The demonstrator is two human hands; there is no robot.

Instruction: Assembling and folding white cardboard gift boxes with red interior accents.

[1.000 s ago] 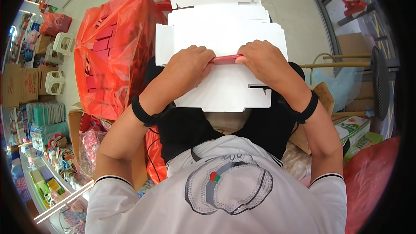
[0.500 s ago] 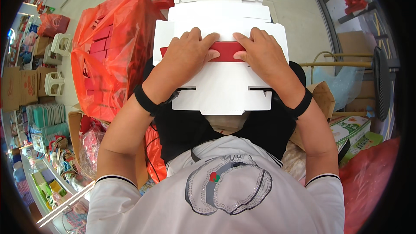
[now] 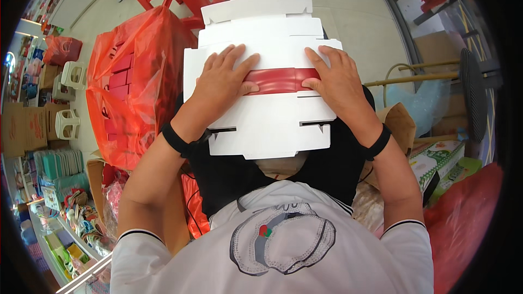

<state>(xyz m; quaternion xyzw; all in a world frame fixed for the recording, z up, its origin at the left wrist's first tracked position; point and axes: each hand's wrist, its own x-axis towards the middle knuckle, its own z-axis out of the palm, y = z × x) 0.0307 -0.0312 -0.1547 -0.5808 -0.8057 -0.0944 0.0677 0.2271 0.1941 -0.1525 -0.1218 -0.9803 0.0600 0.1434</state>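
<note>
Read the clock with twelve straight away from your body and its hub at the middle of your work. The bulging orange-red bag (image 3: 159,84) stands at nine, near enough that a wide reach that way could snag it and jolt everything. Toward six, your black-trousered lap (image 3: 218,185) is the main support in sight, so a shifted knee might tip your work surface. The white card (image 3: 261,115) spreads flat across it, flaps outward; leaning hard on its unsupported parts could crease it. Your left hand (image 3: 224,79) lies at nine and your right hand (image 3: 338,79) at three, fingers spread over the card and wrapped around nothing; only the thumbs bear on the red strip (image 3: 272,80). That strip runs crosswise on the card at the hub, both ends hidden under your hands. With so light a hold, uneven thumb pressure would probably skew it, and the seam just beside your right thumb could lift if dragged. The dark slots (image 3: 315,123), between four and five and between seven and eight, look like weak spots: tugging there might tear the card.
</note>
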